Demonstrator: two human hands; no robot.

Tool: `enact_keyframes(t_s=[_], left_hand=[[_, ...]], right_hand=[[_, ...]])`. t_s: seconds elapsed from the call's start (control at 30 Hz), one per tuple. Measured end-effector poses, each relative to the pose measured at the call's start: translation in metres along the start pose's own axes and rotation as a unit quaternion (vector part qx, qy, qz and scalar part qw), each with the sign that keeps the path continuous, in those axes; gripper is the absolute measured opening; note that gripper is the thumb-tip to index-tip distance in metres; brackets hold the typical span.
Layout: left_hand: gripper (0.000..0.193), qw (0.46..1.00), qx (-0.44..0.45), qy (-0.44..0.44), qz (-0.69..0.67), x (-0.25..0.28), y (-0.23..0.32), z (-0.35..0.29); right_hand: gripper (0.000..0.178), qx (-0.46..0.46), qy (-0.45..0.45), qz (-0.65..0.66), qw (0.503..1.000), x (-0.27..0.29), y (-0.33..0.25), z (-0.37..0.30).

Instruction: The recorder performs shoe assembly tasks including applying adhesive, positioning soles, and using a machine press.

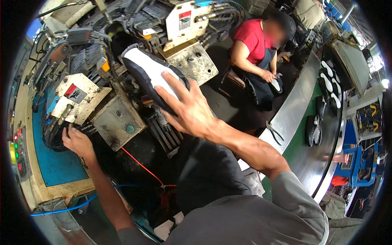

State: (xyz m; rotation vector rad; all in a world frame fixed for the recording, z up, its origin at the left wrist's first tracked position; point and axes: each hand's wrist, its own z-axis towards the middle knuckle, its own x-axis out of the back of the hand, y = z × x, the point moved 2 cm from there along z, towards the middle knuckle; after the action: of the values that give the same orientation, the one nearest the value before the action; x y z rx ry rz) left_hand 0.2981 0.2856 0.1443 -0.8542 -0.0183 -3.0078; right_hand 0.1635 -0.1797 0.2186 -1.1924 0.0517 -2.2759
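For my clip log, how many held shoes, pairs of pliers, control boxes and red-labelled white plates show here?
Held shoes, the wearer's in the right hand and the co-worker's: 2
Pliers: 1
Control boxes, left and right: 2
Red-labelled white plates, left and right: 2
Total: 7

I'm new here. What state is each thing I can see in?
Black shoe: white underside up, tilted, under the right hand.
Right hand: fingers spread across that underside.
Left hand: fingers curled by dark hoses; contact unclear.
Panel lights: green and red lit.
Green button: pressed or not, cannot tell.
Pliers: lying down, handles apart.
Co-worker's shoe: hand-held, white underside showing.
Farther belt shoes: white undersides showing.
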Motion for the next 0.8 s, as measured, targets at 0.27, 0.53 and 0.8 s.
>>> enact_keyframes(t_s=[0.27, 0.53, 0.8], left_hand=[[0.031, 0.996, 0.019, 0.077, -0.033, -0.019, 0.023, -0.006], [0.033, 0.997, 0.013, 0.076, -0.032, -0.019, 0.018, -0.006], [0.031, 0.994, 0.006, 0.106, -0.033, -0.019, 0.023, -0.004]], right_hand=[[0.075, 0.01, 0.026, -0.041, 0.999, -0.092, 0.032, 0.044], [0.072, -0.018, 0.029, -0.026, 0.999, -0.12, 0.018, 0.028], [0.075, -0.017, 0.061, -0.035, 0.997, -0.102, 0.026, 0.016]])
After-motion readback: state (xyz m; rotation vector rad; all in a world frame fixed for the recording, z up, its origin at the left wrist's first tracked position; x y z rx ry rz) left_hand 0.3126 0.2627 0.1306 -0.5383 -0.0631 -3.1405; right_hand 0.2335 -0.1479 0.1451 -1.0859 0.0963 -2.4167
